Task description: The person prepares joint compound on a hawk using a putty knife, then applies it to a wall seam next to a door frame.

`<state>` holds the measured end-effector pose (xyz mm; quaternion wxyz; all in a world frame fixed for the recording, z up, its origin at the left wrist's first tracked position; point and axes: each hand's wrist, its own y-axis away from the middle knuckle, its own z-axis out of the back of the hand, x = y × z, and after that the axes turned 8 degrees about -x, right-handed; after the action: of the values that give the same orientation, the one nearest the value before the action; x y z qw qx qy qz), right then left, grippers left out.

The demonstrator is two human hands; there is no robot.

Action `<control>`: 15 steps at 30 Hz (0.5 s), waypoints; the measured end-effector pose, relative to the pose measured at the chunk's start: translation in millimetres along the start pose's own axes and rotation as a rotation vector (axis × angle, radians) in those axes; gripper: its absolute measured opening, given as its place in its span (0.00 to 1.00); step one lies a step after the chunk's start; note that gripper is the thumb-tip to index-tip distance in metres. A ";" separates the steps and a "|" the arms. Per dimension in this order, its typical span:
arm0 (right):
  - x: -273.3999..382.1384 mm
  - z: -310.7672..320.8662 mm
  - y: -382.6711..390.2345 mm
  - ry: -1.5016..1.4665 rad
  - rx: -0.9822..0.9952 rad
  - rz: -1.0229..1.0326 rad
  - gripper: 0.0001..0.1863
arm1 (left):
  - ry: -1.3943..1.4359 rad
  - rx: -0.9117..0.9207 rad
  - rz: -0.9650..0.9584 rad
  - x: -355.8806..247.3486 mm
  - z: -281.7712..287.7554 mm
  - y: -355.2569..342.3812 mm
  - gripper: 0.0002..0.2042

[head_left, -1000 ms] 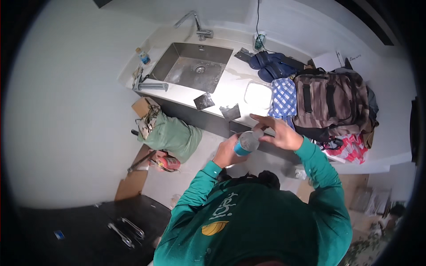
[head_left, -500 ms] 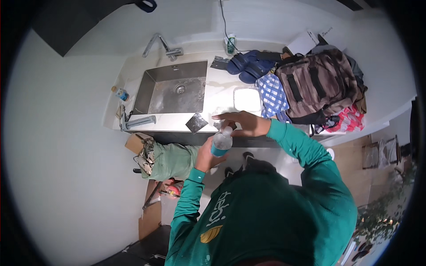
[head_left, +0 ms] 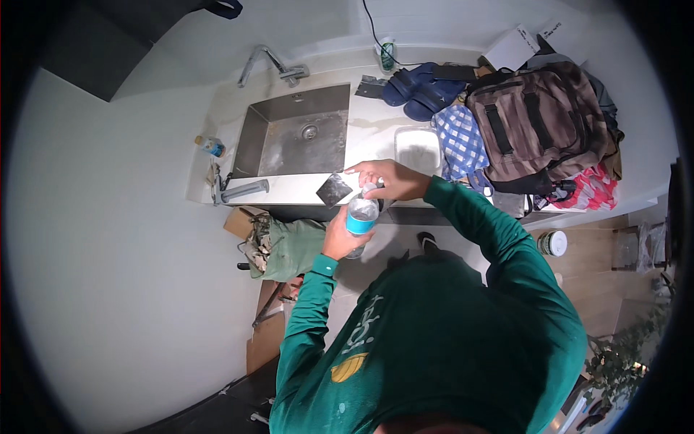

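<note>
A clear plastic bottle [head_left: 362, 215] with a blue label stands upright, slightly tilted, in front of the counter edge. My left hand [head_left: 342, 237] is wrapped round its body. At its top, my right hand [head_left: 391, 178] has thumb and fingers closed round the cap, which they mostly cover. Just left of the right hand, a dark square plate [head_left: 334, 190] with pale smears lies at the counter's front edge. A clear-lidded, pale shallow container [head_left: 418, 150] sits on the counter behind the right wrist.
A steel sink [head_left: 311, 145] with a tap [head_left: 293, 73] is at the back left. A caulking gun [head_left: 244, 190] and a small bottle [head_left: 210, 145] lie beside it. Navy slides [head_left: 424, 92], a checked cloth [head_left: 460, 145] and a brown backpack [head_left: 538, 130] crowd the right. A green bag [head_left: 293, 246] stands below.
My right hand's fingers have closed in on the bottle's top. The whole view has shifted a little, so the counter and its things appear farther right and higher.
</note>
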<state>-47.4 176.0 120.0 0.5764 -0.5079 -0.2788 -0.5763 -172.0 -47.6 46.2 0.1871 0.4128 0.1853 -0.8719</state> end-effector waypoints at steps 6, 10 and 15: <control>-30.4 12.3 -2.1 -0.511 0.015 -0.052 0.43 | -0.076 0.030 -0.031 0.3 2.6 -22.9 0.36; -37.6 18.0 1.2 -0.477 -0.076 -0.006 0.47 | -0.115 0.046 -0.054 1.1 0.8 -33.9 0.36; -24.3 26.8 3.7 -0.081 -0.165 -0.087 0.47 | -0.130 0.066 -0.041 7.9 -7.2 -38.5 0.36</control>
<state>-41.1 208.9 105.8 0.4954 -0.5639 -0.2755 -0.6006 -190.4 -12.4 42.2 0.1669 0.3572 0.1524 -0.9063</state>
